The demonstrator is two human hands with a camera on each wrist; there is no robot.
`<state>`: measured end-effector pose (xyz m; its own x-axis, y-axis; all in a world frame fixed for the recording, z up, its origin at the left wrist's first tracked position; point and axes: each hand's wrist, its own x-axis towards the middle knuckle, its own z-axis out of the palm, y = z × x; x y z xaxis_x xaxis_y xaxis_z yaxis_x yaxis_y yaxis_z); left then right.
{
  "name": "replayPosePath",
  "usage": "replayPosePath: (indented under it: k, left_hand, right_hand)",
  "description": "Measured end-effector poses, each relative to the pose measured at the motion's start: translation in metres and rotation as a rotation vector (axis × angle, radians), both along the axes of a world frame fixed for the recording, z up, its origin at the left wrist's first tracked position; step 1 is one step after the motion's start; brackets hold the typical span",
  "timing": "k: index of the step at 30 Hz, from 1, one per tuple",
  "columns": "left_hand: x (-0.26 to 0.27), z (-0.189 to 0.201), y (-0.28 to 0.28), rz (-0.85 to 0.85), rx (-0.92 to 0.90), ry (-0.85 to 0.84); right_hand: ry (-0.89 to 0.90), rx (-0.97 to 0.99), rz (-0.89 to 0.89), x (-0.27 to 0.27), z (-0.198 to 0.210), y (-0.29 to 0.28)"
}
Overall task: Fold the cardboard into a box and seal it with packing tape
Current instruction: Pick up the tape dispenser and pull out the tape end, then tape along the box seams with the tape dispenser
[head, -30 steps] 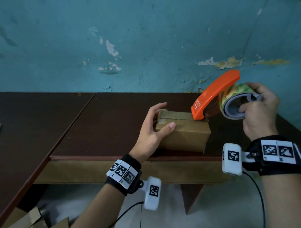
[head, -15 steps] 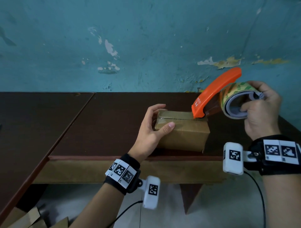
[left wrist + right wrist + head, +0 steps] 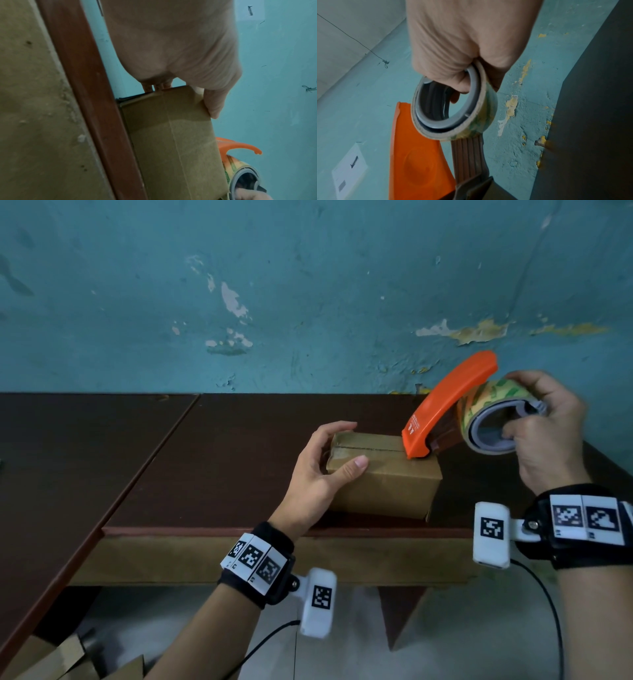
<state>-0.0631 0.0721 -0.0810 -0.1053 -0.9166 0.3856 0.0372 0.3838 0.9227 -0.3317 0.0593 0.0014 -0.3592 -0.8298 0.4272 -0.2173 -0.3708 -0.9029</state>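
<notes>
A small brown cardboard box (image 3: 387, 484) stands closed near the front edge of the dark table (image 3: 222, 467), with clear tape along its top seam. My left hand (image 3: 322, 467) grips its left end, thumb on the front top edge and fingers over the far side; the left wrist view shows the box (image 3: 175, 142) under my thumb. My right hand (image 3: 541, 433) grips the tape roll (image 3: 486, 419) of an orange tape dispenser (image 3: 445, 405), whose nose rests on the box top near the right end. In the right wrist view my fingers hook through the roll (image 3: 453, 108).
A peeling teal wall (image 3: 308, 285) rises right behind the table. A second dark table (image 3: 68, 457) adjoins on the left. Loose cardboard pieces (image 3: 51, 662) lie on the floor at lower left. Cables hang from both wrist cameras.
The dispenser's nose has slid slightly left along the box's top seam and tilted a little; my left hand and the box have stayed in place.
</notes>
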Motion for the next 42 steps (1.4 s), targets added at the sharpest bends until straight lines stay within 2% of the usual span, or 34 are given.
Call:
replayPosePath:
  k: [6, 10, 15, 18, 23, 26, 28, 32, 36, 42]
  left_hand:
    - [0.003, 0.001, -0.002, 0.003, 0.022, -0.022]
    - [-0.002, -0.002, -0.001, -0.025, 0.067, -0.049]
    - [-0.003, 0.001, 0.001, 0.034, 0.132, -0.004]
    - [-0.004, 0.002, 0.001, 0.044, 0.117, -0.035]
    - [-0.004, 0.011, 0.004, 0.076, -0.017, -0.096]
    - [-0.005, 0.022, 0.002, 0.105, -0.102, -0.121]
    - [-0.005, 0.027, 0.0, 0.137, -0.092, -0.057]
    - [0.003, 0.029, -0.002, 0.232, -0.014, 0.095]
    - [0.011, 0.031, -0.007, 0.263, 0.042, 0.235]
    - [0.032, 0.035, -0.008, 0.213, 0.155, 0.614]
  right_hand:
    - [-0.056, -0.034, -0.02, -0.015, 0.0, -0.004]
    - [-0.237, -0.104, 0.011, -0.03, -0.005, -0.009]
    - [-0.511, -0.209, 0.025, -0.047, -0.008, -0.023]
    - [-0.631, -0.25, 0.059, -0.053, -0.005, -0.024]
    - [-0.663, -0.332, 0.192, -0.03, 0.012, -0.021]
    - [-0.578, -0.356, 0.215, -0.01, 0.019, -0.014]
    - [-0.531, -0.378, 0.221, 0.001, 0.02, -0.012]
    - [-0.549, -0.368, 0.187, 0.008, 0.015, -0.017]
    - [-0.673, -0.361, 0.172, 0.013, 0.011, -0.023]
    - [-0.905, -0.282, 0.229, 0.031, 0.001, -0.031]
